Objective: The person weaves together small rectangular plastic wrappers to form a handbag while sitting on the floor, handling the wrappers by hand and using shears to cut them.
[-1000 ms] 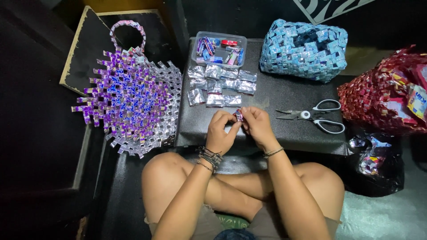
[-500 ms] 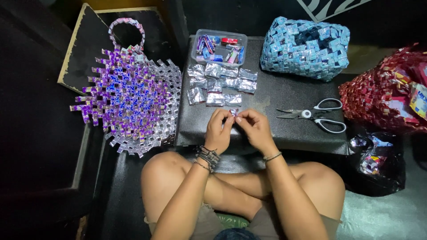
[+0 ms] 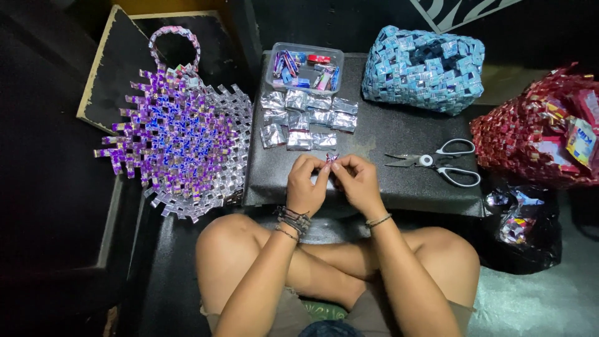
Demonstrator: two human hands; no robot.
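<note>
My left hand (image 3: 306, 186) and my right hand (image 3: 355, 182) meet over the near part of a low black table (image 3: 399, 131). Together their fingertips pinch a small folded foil wrapper piece (image 3: 331, 158), mostly hidden by the fingers. Just beyond my hands lie several flat silver foil wrappers (image 3: 306, 118) in rows. Behind them stands a clear plastic tub (image 3: 304, 64) with colourful wrappers inside. White-handled scissors (image 3: 440, 163) rest on the table to the right of my right hand.
A half-woven purple and silver wrapper basket (image 3: 178, 140) with a handle lies to the left on the floor. A blue woven bag (image 3: 424, 67) sits at the table's back right, a red woven piece (image 3: 543, 134) further right, a black plastic bag (image 3: 521, 221) below it.
Both hands have stayed in place over the table, with only slight finger movement on the small folded piece.
</note>
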